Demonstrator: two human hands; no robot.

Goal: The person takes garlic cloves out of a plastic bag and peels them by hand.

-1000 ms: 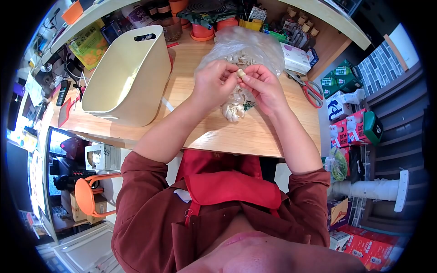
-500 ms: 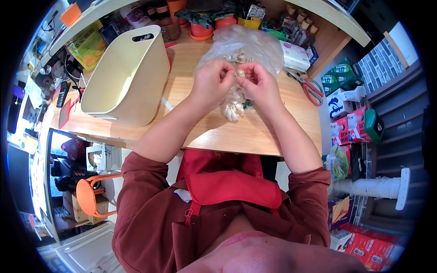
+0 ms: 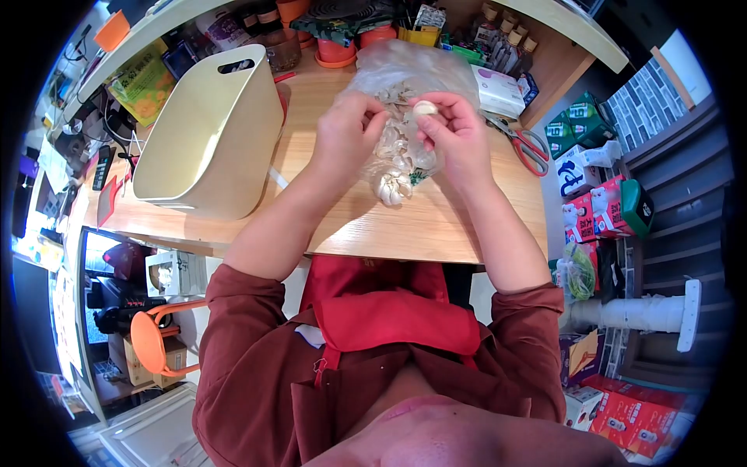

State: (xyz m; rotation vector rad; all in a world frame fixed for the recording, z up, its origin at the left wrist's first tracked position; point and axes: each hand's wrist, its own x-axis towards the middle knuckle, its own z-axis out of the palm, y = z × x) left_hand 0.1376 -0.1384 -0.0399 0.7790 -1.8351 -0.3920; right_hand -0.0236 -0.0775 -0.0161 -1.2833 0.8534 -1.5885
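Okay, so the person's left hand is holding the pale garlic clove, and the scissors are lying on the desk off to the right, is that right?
Not quite: the head view shows the garlic clove in the right hand. The scissors do lie on the desk off to the right.

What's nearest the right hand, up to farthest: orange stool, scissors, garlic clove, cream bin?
From the right hand, head view:
1. Garlic clove, held in it.
2. Scissors, to its right.
3. Cream bin, left, past the left hand.
4. Orange stool, lower left.
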